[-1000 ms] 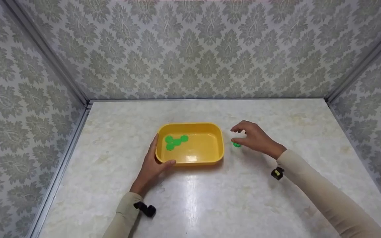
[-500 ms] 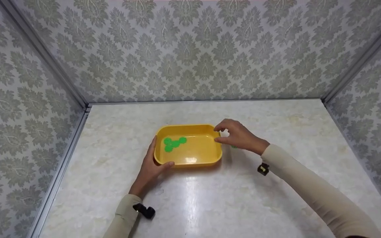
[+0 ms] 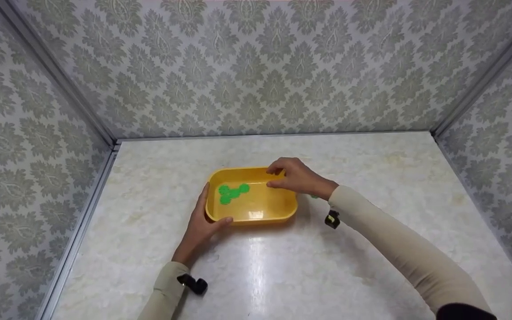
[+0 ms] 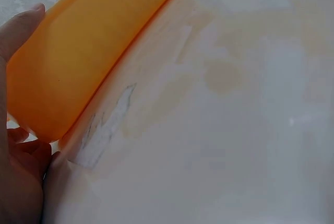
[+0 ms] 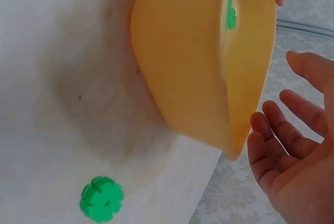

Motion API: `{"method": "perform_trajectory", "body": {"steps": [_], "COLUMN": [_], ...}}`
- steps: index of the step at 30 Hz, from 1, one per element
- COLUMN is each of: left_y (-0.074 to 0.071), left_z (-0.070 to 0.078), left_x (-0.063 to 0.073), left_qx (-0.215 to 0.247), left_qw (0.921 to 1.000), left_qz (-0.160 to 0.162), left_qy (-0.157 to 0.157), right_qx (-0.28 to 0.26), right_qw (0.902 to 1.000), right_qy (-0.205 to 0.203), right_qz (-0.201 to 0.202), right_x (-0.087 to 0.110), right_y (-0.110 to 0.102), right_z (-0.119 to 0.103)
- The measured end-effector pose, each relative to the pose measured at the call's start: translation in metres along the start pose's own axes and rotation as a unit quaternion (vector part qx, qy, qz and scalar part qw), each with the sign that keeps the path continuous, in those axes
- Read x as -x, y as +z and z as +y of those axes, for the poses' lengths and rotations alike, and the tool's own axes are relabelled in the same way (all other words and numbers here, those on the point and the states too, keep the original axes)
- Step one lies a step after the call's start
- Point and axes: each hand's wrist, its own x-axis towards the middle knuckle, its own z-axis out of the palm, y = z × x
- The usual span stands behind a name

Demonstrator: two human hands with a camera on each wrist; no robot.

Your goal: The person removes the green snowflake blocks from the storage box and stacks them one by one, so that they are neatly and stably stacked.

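My left hand [image 3: 200,229] grips the left front corner of a yellow plastic tub [image 3: 260,218], thumb on the front rim. In the left wrist view its fingers [image 4: 31,153] curl against the tub's lower edge. Several green flower-shaped discs [image 3: 234,193] lie together at the left of the tub's floor. Over the tub's right side hangs my right hand [image 3: 298,175], fingers bent and apart from the thumb, with nothing seen between them. Outside the tub a green notched disc [image 5: 102,199] lies on the table, mostly hidden by the right wrist in the head view.
A pale marbled tabletop [image 3: 256,266] carries the tub. Patterned panels [image 3: 247,75] rise at the back and both sides, with a metal frame rail [image 3: 76,240] along the left. A small black camera [image 3: 332,219] is strapped to the right wrist, another black camera [image 3: 192,283] to the left.
The right hand has moved left, from above the green disc on the table to over the tub's right side. The left hand keeps its hold, and the discs in the tub lie as before.
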Motion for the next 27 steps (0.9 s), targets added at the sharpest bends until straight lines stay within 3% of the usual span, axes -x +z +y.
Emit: {"method": "perform_trajectory", "body": {"steps": [14,27], "left_y": [0.0,0.0], "left_z": [0.005,0.002], "left_x": [0.0,0.0], "left_qx": [-0.017,0.002], "left_qw": [0.9995,0.9999], "left_qz": [-0.002,0.0], "left_qy": [-0.025,-0.01], "right_qx": [-0.012,-0.003], "right_qw": [0.9989,0.9983], "right_qy": [0.034,0.037], "right_qz": [-0.03,-0.046], "right_x": [-0.035,-0.055], "right_y": [0.019,0.035], "right_z": [-0.008,-0.014]}}
